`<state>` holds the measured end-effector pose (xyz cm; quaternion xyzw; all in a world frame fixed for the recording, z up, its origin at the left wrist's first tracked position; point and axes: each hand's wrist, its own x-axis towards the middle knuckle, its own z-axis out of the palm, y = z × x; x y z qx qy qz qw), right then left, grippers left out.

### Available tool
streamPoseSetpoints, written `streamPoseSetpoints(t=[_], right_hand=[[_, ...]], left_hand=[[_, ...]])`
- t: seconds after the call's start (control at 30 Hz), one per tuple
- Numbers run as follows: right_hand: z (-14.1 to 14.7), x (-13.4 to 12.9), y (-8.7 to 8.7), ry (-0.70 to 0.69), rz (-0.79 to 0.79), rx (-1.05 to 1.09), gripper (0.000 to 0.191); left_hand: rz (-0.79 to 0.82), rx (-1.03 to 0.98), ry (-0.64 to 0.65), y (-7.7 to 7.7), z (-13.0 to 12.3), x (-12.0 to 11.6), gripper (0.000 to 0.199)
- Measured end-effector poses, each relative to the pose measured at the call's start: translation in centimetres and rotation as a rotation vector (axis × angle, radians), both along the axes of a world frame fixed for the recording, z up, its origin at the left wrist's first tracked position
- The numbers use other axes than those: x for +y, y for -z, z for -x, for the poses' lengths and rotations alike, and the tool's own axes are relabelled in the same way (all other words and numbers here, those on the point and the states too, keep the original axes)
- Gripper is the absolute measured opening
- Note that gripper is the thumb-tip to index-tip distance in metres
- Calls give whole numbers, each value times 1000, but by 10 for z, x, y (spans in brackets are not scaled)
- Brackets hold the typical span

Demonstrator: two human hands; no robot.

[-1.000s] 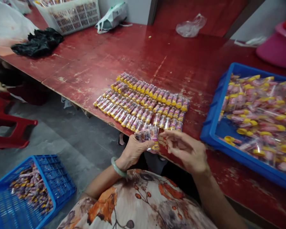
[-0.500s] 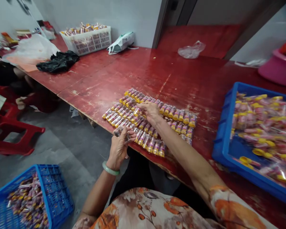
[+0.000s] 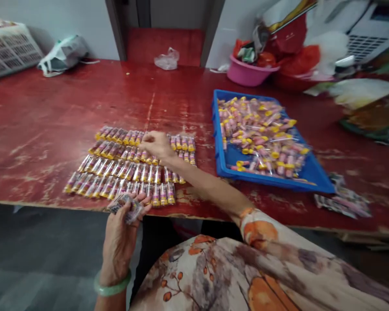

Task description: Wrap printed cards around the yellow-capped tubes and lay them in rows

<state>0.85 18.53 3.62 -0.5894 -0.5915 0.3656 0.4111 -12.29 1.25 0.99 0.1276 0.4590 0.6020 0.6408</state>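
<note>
Rows of small clear-wrapped tubes with yellow ends (image 3: 106,166) lie side by side on the red table (image 3: 74,108). My left hand (image 3: 125,216), with a green bangle on its wrist, is closed around some small printed packets (image 3: 129,206) at the table's front edge, just below the lowest row. Over the upper rows, my right hand (image 3: 157,144) is closed with its fingertips bent down. Whatever those fingertips hold, if anything, is too small and blurred to name.
A blue tray (image 3: 218,151) of pink and yellow tubes stands right of the rows. More packets (image 3: 343,201) lie beyond it. Behind are a pink basin (image 3: 249,74), a clear bag (image 3: 167,59), a white bag (image 3: 65,54) and a white crate (image 3: 13,49).
The view has swung right, bringing the whole blue tray and the pink basin into sight. My left hand still holds the packets; my right hand stays over the upper rows, its fingers now more curled.
</note>
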Motion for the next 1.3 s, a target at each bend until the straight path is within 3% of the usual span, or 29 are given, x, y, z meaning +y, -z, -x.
streamPoseSetpoints(t=[0.1, 0.13, 0.2, 0.27, 0.33, 0.47, 0.57, 0.63, 0.73, 0.87, 0.97, 1.03, 1.2, 1.3], right_hand=[[-120, -28, -10, 141, -76, -178, 11], [-160, -34, -12, 208, -79, -446, 12], [-227, -46, -11, 223, 14, -573, 6], [-267, -58, -6, 196, 103, -620, 7], [-285, -67, 1, 180, 154, -627, 16], [-292, -70, 8, 213, 107, -575, 29], [-294, -80, -1, 233, -7, -486, 25], [-287, -101, -9, 214, -83, -400, 18], [-258, -144, -11, 90, -129, -252, 16], [-204, -184, 10, -41, -69, -53, 9], [-182, -183, 25, -47, 24, 154, 14], [-178, -176, 28, -50, 51, 194, 14], [-176, -179, 14, -83, 78, 229, 4], [-184, -189, 11, -17, 83, 284, 13]], left_hand=[[37, 33, 117, 4, -16, -4, 24], [49, 43, 149, 5, -23, -4, 26], [67, 51, 202, 6, -38, -3, 31], [73, 54, 246, 7, -55, -2, 33], [75, 72, 280, 7, -73, 1, 34], [92, 126, 324, 8, -104, 8, 43], [94, 137, 368, 4, -118, 13, 46], [89, 148, 358, 0, -126, 15, 45], [83, 164, 345, -5, -141, 14, 46], [94, 155, 419, -6, -158, 9, 46], [73, 129, 504, -6, -161, 9, 46], [53, 122, 496, -8, -157, 9, 46], [40, 124, 458, -13, -144, 0, 35], [29, 89, 352, -10, -138, -2, 37]])
